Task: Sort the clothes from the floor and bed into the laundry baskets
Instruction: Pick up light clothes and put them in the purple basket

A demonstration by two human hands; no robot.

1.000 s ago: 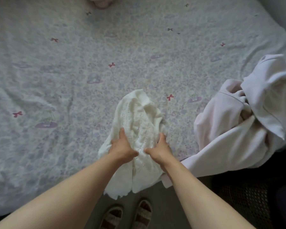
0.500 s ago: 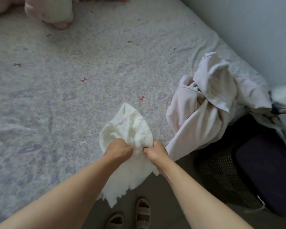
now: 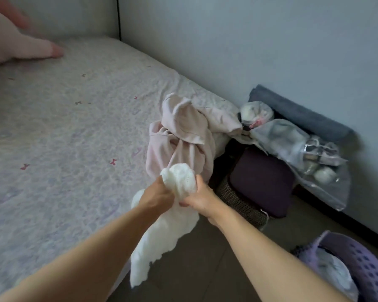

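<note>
White knit garment (image 3: 179, 182) bunched at the bed's near edge, tail hanging down toward the floor. Left hand (image 3: 155, 196) and right hand (image 3: 202, 200) both have their fingers curled into the bunched top, grips close together, so the cloth is gathered into one lump rather than spread. Likely done to carry it off in one piece.

Pink garment (image 3: 183, 138) lies heaped just behind, on the bed (image 3: 63, 138) at its right edge, partly draping over. It looks like the next item to sort.

Purple perforated laundry basket (image 3: 362, 267) sits on the floor near right, pale cloth already in it. Open brown floor (image 3: 205, 269) lies between the hands and that basket, so there is room to swing right.

Farther right, against the wall: a dark woven basket (image 3: 238, 201) with a dark purple item on it, and clear plastic bags (image 3: 303, 149) close beside the bed corner. Tight there.
</note>
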